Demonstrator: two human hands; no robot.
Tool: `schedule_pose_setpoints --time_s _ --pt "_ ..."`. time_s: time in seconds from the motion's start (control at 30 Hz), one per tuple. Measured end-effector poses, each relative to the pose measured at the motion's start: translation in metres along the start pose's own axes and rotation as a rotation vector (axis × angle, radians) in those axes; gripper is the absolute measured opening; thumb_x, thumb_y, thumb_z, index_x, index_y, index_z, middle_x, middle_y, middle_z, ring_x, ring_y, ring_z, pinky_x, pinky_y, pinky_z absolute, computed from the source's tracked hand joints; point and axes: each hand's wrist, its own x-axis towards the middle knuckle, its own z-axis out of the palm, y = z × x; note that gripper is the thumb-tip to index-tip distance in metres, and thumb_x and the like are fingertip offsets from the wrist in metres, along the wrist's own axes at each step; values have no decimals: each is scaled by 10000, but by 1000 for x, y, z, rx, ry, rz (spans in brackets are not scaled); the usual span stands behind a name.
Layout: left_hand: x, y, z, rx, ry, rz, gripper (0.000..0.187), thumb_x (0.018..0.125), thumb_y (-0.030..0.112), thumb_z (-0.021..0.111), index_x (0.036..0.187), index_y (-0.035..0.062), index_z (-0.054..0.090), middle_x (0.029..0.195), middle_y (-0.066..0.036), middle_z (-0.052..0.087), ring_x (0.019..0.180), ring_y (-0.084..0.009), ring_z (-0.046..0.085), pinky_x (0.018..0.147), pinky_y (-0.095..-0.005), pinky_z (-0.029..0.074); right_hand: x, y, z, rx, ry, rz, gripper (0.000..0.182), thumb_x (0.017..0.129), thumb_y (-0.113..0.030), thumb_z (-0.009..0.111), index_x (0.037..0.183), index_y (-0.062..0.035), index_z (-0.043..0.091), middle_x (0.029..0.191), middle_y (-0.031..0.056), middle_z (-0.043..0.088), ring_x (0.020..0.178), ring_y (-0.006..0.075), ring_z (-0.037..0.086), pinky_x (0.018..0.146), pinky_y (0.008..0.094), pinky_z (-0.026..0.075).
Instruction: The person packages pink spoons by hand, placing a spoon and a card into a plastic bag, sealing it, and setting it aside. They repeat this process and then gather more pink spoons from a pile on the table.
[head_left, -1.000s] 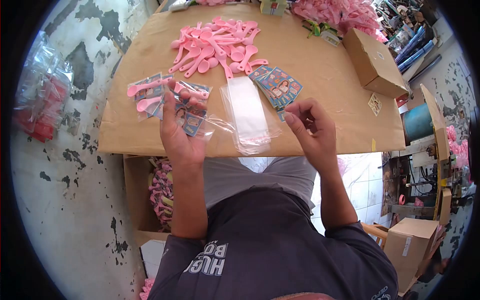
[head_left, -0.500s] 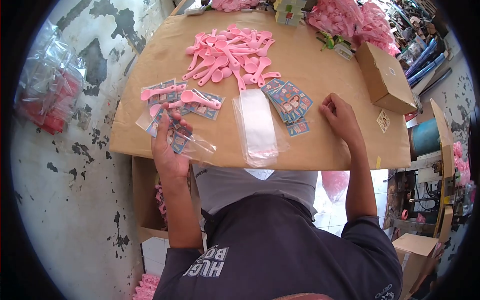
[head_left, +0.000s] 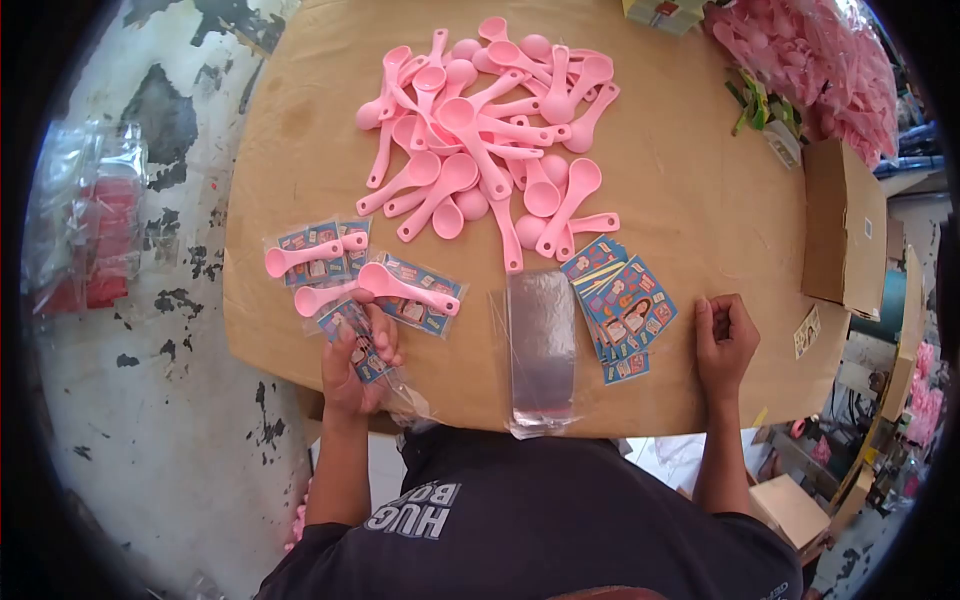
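My left hand point(head_left: 362, 365) is closed on a clear plastic bag with a blue printed card point(head_left: 352, 338) in it, low at the left of the table. Just above lie several bagged cards point(head_left: 405, 275) with pink spoons point(head_left: 305, 256) on them. My right hand point(head_left: 726, 342) rests at the right with its fingers curled; I see nothing in it. Between the hands are a stack of clear plastic bags point(head_left: 542, 345) and a fanned pile of blue printed cards point(head_left: 630, 305). A heap of pink spoons point(head_left: 480, 130) covers the upper middle.
The brown-covered table point(head_left: 300, 120) has a cardboard box point(head_left: 842, 230) at its right edge. Behind the box lie large bags of pink spoons point(head_left: 815, 70) and green items point(head_left: 750, 102). Plastic bags point(head_left: 105, 220) hang on the left wall.
The camera view has shifted closer over the table. My left hand has turned the bagged card more upright and its fingers are wrapped closer round it. My right hand remains curled on the table.
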Motion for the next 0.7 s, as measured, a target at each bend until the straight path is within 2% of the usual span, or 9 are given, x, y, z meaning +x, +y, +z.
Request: schedule_pose_setpoints --time_s 0.03,0.13,0.23,0.27,0.3,0.4,0.5,0.7 --pt "1 -1 -5 -144 -73 6 448 1056 318 556 1402 62 431 892 -40 488 761 -122 504 711 -309 514 -2 -2 -1 19 24 1 224 928 -110 739 774 -34 595 610 -38 508 525 27 406 476 220 325" --pt "2 -1 -9 -264 -82 -33 491 1027 372 601 1387 64 470 851 -42 495 737 -129 509 671 -318 509 -1 -6 -2 28 16 16 213 928 -103 736 779 -35 599 610 -29 513 516 36 416 475 224 330" --pt "2 -1 -7 -270 -55 -25 507 1025 380 606 1403 71 470 846 -38 492 737 -129 513 682 -329 514 1 -4 -4 -22 -4 -16 207 929 -100 734 783 -35 602 610 -22 519 508 43 427 472 226 333" --pt "1 -2 -7 -268 -49 -18 522 1026 389 603 1416 69 467 850 -37 497 742 -128 518 693 -339 520 1 -3 -4 -7 -23 -13 199 955 -89 708 800 -40 592 630 -57 493 553 12 395 491 205 310" --pt "3 -2 -7 -271 -45 -21 522 1026 389 603 1416 69 467 850 -37 497 742 -128 518 693 -339 520 1 -3 -5 -11 -28 -11 199 955 -89 708 800 -40 592 630 -57 493 553 12 395 491 205 310" --pt "3 -3 -9 -277 -16 -26 527 1022 386 614 1425 79 469 853 -37 503 740 -130 526 696 -349 535 1 0 -4 12 -72 39 203 953 -91 709 798 -41 588 642 -50 498 552 18 392 489 215 308" --pt "0 -2 -12 -261 -34 -28 525 1017 374 631 1427 88 471 856 -37 510 734 -132 534 715 -367 567 3 0 -4 -12 -54 1 204 921 -79 737 778 -43 595 618 -12 522 509 38 438 458 221 327" --pt "-2 -7 -11 -382 -74 14 522 1019 369 633 1399 79 421 846 -44 523 720 -138 546 727 -382 608 -2 7 -4 -33 -43 -44 182 939 -69 709 811 -34 583 669 -14 499 523 38 393 472 219 290"
